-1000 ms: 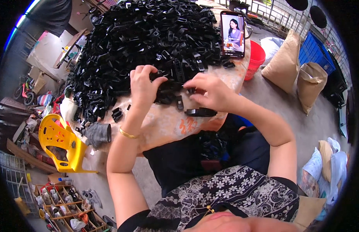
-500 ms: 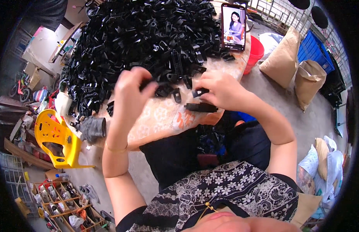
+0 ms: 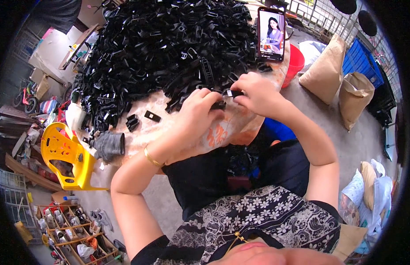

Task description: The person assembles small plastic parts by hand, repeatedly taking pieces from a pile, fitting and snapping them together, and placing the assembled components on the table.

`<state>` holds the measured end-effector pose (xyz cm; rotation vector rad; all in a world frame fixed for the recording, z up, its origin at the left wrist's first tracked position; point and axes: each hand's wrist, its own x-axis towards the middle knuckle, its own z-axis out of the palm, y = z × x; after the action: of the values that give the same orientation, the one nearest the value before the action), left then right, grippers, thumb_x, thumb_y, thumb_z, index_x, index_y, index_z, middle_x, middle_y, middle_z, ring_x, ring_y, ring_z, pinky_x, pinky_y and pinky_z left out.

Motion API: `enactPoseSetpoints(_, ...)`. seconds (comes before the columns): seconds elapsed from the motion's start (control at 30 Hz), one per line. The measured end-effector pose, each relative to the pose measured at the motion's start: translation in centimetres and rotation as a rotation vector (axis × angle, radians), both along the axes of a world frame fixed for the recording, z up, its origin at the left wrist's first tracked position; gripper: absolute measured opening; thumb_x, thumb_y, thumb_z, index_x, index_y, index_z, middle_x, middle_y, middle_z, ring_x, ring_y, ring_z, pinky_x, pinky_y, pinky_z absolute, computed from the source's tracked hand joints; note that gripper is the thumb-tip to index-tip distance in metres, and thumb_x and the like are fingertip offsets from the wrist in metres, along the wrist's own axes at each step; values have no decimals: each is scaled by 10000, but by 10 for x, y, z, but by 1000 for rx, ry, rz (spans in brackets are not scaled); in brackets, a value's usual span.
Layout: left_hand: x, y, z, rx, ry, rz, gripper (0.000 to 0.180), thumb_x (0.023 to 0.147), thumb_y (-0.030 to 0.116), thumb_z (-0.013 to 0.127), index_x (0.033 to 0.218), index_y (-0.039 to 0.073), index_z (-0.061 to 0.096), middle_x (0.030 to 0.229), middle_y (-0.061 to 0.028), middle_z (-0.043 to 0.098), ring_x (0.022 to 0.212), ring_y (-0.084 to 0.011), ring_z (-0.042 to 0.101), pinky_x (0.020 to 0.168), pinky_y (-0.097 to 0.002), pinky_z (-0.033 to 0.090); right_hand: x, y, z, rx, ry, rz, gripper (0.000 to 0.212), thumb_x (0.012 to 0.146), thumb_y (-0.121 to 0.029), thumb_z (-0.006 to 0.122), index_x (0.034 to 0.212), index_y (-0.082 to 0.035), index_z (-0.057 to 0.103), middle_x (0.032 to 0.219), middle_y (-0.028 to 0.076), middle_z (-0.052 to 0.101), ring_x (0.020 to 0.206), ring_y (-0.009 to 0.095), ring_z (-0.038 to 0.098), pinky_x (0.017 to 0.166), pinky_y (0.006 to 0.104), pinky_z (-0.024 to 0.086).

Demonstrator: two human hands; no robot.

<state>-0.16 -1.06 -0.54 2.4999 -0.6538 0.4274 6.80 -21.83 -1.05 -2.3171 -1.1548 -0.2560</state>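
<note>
A large heap of small black plastic parts covers most of the table. My right hand pinches a small black plastic part with a bright spot on it, just off the heap's near edge. Beside it, my left hand has its fingers curled over another black plastic part, which they partly hide; the two hands almost touch. Left of my left wrist, a single flat black part lies on the patterned tablecloth, next to a small dark cluster.
A phone showing a video stands at the table's right. Beyond it are a red bucket, brown sacks and a blue crate. At left stand a yellow plastic chair and a dark grey roll at the table edge.
My left hand has moved right, from the heap's near-left edge to beside my right hand. A flat black part now shows on the cloth where it was. My right hand has shifted slightly.
</note>
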Motion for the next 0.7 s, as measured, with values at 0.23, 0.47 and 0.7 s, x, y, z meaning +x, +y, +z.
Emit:
enactPoseSetpoints(0.23, -11, 23, 20, 209, 183, 127, 290, 661, 164, 762, 869, 2, 642, 833, -125, 594, 818, -298, 576, 725, -377, 468, -7, 3, 1, 297, 18, 197, 241, 698, -122, 730, 921, -46, 682, 833, 107, 618, 798, 301, 575, 703, 377, 470)
enactPoseSetpoints(0.47, -9, 24, 15, 14, 277, 112, 182, 682, 147, 714, 775, 3, 651, 788, -136, 585, 823, -327, 583, 731, -413, 471, -7, 4, 11, 55, -44, 258, 286, 635, -97, 748, 911, -50, 689, 777, 93, 590, 754, 285, 564, 659, 372, 460)
enactPoseSetpoints(0.7, -12, 10, 12, -29, 242, 23, 200, 681, 92, 741, 830, -16, 663, 758, -118, 588, 675, -251, 599, 620, -329, 487, -12, 18, -7, 180, 34, 293, 216, 645, -175, 733, 827, -71, 680, 765, 92, 567, 776, 296, 575, 676, 395, 466)
